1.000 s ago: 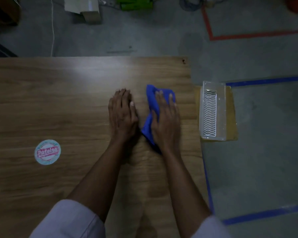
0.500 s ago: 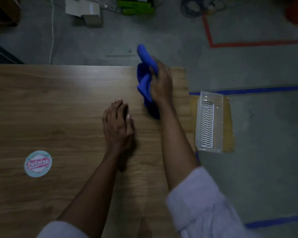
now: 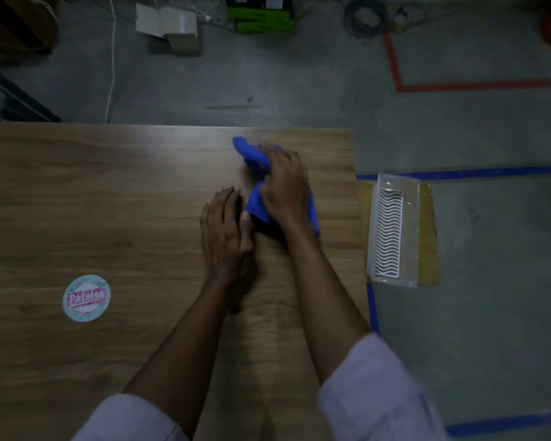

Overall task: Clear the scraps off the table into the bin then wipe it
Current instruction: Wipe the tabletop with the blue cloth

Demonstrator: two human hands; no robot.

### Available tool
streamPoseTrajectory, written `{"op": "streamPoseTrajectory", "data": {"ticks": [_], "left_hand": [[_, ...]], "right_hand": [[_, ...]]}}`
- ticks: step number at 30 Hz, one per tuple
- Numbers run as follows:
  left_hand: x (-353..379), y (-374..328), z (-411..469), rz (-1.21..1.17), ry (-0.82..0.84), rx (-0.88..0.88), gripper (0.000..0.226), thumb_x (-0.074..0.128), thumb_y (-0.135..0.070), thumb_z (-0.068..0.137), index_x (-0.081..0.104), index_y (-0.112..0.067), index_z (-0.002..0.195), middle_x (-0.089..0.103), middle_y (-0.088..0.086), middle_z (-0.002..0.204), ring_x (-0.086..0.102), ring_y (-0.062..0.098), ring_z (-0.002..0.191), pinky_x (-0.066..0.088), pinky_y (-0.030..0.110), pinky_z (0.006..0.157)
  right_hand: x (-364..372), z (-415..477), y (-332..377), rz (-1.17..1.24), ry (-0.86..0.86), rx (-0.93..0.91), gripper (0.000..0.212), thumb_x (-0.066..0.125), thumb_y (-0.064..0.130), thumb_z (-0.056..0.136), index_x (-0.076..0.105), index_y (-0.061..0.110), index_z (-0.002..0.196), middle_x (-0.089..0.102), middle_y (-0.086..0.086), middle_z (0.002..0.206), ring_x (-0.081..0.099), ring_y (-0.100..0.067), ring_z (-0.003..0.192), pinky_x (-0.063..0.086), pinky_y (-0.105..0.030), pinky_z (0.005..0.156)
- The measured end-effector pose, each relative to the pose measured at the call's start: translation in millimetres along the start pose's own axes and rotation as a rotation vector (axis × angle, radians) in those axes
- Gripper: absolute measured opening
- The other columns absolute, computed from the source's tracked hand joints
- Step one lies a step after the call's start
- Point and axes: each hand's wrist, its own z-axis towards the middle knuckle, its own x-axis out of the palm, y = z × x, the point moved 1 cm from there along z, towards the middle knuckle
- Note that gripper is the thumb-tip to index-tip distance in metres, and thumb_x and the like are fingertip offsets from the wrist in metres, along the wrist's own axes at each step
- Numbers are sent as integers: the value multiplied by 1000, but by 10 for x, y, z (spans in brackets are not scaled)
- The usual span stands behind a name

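A blue cloth (image 3: 254,203) lies bunched on the wooden table (image 3: 109,192) near its far right corner. My right hand (image 3: 283,183) lies on top of it with fingers curled round the cloth, pressing it to the wood. My left hand (image 3: 225,230) rests flat on the table just left of the cloth, fingers straight, thumb touching the cloth's edge. A clear plastic bin (image 3: 395,230) with a white wavy insert stands on the floor beside the table's right edge. No scraps show on the table.
A round sticker (image 3: 86,298) sits on the table at the left. Blue tape lines (image 3: 458,172) and red tape (image 3: 458,85) mark the floor. Boxes (image 3: 169,25) and cables lie on the floor beyond the table's far edge.
My right hand swept the cloth from the table's middle up to the far edge and has come back toward me. My left hand stayed flat in place.
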Motion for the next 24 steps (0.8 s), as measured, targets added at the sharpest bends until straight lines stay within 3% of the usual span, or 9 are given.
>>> {"op": "streamPoseTrajectory", "data": {"ticks": [1,3,6,9,12,15,19,21,24], "left_hand": [[-8,-3,2,2,-2,5,47,41,-25,100,58,-1,137,54,16,147,46,31,140,29,46,120],[-21,-9,-5,13,6,13,45,43,-23,100,60,-2,136,55,17,146,45,31,140,27,46,121],[-24,-24,-19,23,32,8,44,45,-22,99,59,-3,136,54,16,146,43,30,141,25,44,122],[-31,-16,2,-5,31,-10,44,44,-24,100,60,-5,136,54,14,147,42,27,141,24,43,122],[-29,-19,-15,-29,39,-3,43,44,-25,100,61,-6,134,55,12,146,44,27,140,27,45,121],[-57,2,-6,-112,46,-58,40,41,-25,97,64,-2,120,56,18,140,48,35,133,34,50,114],[-117,-8,-24,-172,70,-99,31,41,-20,79,58,-2,98,55,21,135,47,37,129,37,46,112],[-122,-31,-27,-167,81,-74,25,41,-21,76,54,-6,90,54,19,136,46,34,130,36,44,111],[-97,-14,-12,-145,82,-55,25,41,-23,74,53,-6,88,54,18,135,45,33,129,36,45,110]], "right_hand": [[-114,-102,-22,59,-147,55,56,42,10,82,65,8,132,67,-11,132,58,-36,123,45,-47,104],[-333,-338,-244,47,-326,275,44,50,11,97,57,9,141,60,-13,141,51,-35,134,39,-51,112],[-416,-384,-632,-202,-188,560,52,40,38,109,33,25,159,25,-7,168,12,-28,157,5,-52,125],[-151,46,-713,-394,-59,356,55,41,41,107,31,28,160,17,-11,170,5,-35,158,1,-49,125],[108,422,-457,-364,105,71,56,48,24,101,39,27,156,26,-10,167,10,-35,157,4,-46,126],[215,182,-8,17,307,-135,63,50,-1,77,63,9,138,55,-21,147,47,-37,141,29,-45,121],[-287,-478,-244,254,1,43,68,46,-3,66,67,5,130,67,-12,132,60,-26,125,43,-35,111],[-520,-561,-646,90,-167,140,59,49,8,80,62,7,137,59,-14,143,50,-33,138,38,-47,116],[-418,-369,-909,-252,-59,193,56,44,28,95,51,22,150,37,-14,162,25,-40,153,21,-57,123]]}}
